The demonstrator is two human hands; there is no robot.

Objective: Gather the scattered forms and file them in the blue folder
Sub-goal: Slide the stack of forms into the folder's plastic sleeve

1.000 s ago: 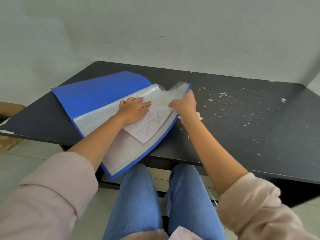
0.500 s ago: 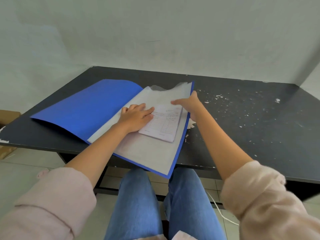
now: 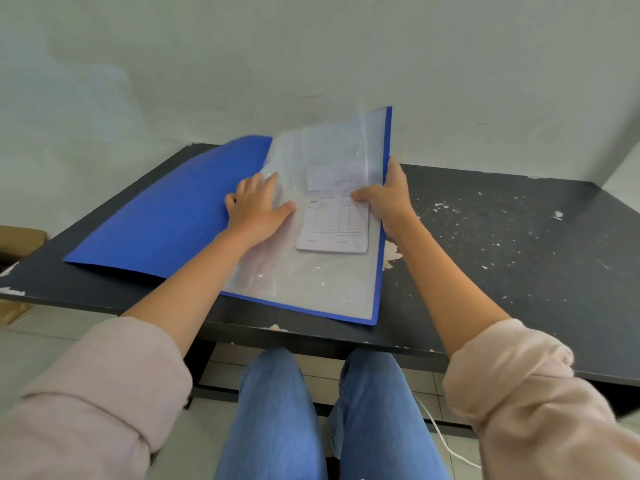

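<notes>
The blue folder [image 3: 162, 216] lies open on the black table [image 3: 512, 237], its front cover spread to the left. A small stack of printed forms [image 3: 334, 220] sits inside a clear plastic sleeve [image 3: 304, 282] of the folder. My left hand [image 3: 256, 209] rests flat with spread fingers on the sleeve, just left of the forms. My right hand [image 3: 388, 199] grips the folder's right edge, its thumb on the forms and its fingers behind the back cover, whose far end is tilted up.
White paint chips dot the table right of the folder. A cardboard box [image 3: 17, 244] stands on the floor at far left. A white cable [image 3: 446, 441] runs under the table by my knees. The wall is close behind.
The folder has swung round so its spine runs away from me, and its right side has lifted. My left hand slid off the forms onto the sleeve; my right hand took the folder's edge.
</notes>
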